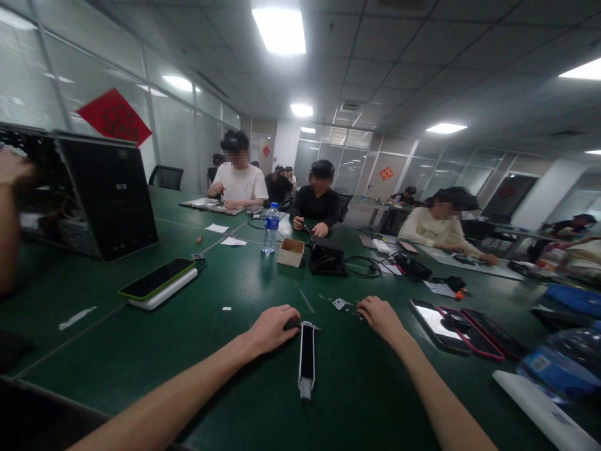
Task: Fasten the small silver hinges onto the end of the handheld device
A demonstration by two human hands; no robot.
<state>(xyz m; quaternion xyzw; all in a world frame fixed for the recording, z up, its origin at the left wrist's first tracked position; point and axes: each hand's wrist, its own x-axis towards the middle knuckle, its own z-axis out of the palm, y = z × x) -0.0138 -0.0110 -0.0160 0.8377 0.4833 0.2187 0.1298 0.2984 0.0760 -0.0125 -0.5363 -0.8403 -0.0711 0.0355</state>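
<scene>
My left hand rests on the green table with its fingers closed around a small dark object, mostly covered by the fingers. Right beside it lies a long, narrow device with a pale frame, a black middle and a grey block at its near end. A thin tip sticks out past the device's far end on the right. My right hand is lowered to the table, its fingertips together at several tiny metal parts. Whether it pinches one is too small to tell. A silvery plate lies just left of them.
An open computer case stands at left, near a green-edged phone on a white block. Ahead are a water bottle and a small box. Phones and a large bottle lie right. Other people work across the table.
</scene>
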